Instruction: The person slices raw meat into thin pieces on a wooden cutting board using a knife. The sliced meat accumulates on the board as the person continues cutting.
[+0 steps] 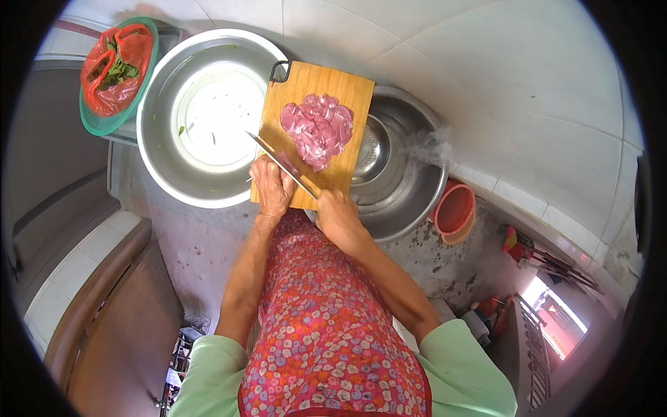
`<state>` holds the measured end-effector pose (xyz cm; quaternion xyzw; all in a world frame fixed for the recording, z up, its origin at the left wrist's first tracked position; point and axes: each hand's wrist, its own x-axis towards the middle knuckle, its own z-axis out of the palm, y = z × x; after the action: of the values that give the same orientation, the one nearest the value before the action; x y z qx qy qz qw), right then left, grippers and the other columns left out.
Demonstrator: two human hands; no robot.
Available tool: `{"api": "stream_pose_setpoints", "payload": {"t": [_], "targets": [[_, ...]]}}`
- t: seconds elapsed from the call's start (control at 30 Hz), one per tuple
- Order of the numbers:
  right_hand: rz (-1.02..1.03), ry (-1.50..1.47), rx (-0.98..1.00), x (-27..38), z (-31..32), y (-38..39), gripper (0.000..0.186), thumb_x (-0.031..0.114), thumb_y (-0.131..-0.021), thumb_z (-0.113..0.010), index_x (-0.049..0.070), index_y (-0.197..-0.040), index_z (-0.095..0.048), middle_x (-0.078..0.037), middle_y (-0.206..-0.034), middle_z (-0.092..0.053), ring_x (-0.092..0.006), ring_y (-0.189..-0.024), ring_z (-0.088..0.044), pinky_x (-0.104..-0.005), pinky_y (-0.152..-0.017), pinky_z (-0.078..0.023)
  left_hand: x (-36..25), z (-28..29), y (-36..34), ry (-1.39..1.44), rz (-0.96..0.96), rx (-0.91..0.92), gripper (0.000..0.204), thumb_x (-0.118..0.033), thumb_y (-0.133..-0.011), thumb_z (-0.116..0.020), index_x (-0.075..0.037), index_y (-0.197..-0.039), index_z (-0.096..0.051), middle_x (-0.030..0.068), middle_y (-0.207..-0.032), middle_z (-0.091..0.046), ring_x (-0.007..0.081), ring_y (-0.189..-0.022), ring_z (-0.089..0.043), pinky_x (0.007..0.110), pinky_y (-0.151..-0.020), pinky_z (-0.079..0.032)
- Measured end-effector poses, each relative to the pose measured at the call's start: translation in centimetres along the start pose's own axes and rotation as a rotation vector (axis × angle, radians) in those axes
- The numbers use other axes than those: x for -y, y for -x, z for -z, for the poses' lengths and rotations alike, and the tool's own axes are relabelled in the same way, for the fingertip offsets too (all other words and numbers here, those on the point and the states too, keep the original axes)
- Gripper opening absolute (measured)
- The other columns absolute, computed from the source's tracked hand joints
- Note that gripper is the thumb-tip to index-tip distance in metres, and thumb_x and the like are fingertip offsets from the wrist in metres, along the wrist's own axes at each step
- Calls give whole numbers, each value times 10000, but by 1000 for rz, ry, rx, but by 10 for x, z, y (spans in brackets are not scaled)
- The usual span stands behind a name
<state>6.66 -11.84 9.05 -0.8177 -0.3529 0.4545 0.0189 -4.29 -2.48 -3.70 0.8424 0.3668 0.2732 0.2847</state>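
Observation:
A wooden cutting board (347, 170) with a dark handle rests across the rims of two metal basins. A heap of sliced raw pink meat (317, 132) lies on its far part. My right hand (338, 217) grips a knife (285, 166), whose blade slants away to the left over the board. Just beyond the blade a small pink piece of meat (287, 161) shows. At the board's near left corner, my left hand (273, 186) is closed with bent fingers close beside the blade. What lies under those fingers is hidden.
The left metal basin (156, 156) holds water and green bits. In the right basin (427, 194) sit a smaller metal bowl (372, 149) and clear plastic (427, 146). A green basket (104, 125) with a red bag of leaves (118, 69) stands far left, a red bucket (455, 208) right.

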Motion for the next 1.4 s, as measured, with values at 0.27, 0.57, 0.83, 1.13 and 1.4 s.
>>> {"api": "stream_pose_setpoints", "payload": {"t": [0.27,0.57,0.83,1.13,1.4], "targets": [[23,-55,-86,4,-8,-10,167,66,-777,-606,-43,-902,-622,-289,-966,-628,-453,-941,-616,-528,-815,-487,-3,-3,-2,-17,10,-4,184,-57,-743,-571,-56,-905,-482,156,-944,-487,349,-896,-461,466,-813,-345],[-72,-96,46,-28,-16,34,166,79,-783,-598,-76,-840,-614,-308,-875,-620,-490,-844,-601,-535,-772,-489,6,-3,1,16,1,-17,171,-144,-835,-509,-40,-970,-516,159,-986,-514,347,-906,-469,458,-820,-354],[110,-157,-99,8,-5,-26,166,89,-770,-609,-65,-828,-587,-317,-899,-602,-495,-873,-587,-547,-791,-467,5,-4,1,15,27,-27,127,-60,-758,-529,-59,-878,-488,135,-945,-530,324,-898,-489,447,-819,-350],[-48,-124,7,-25,-25,5,216,90,-745,-673,-34,-920,-640,-264,-972,-651,-432,-957,-628,-510,-796,-509,-8,-3,-8,26,49,-58,73,-63,-787,-489,-47,-858,-490,143,-890,-502,333,-862,-468,450,-801,-351],[-108,-54,15,-8,-21,0,214,33,-757,-647,-27,-962,-644,-273,-1006,-641,-432,-993,-620,-490,-834,-509,2,-8,-5,10,93,-88,89,-44,-762,-489,-52,-847,-465,154,-884,-495,344,-860,-458,459,-792,-350]]}}
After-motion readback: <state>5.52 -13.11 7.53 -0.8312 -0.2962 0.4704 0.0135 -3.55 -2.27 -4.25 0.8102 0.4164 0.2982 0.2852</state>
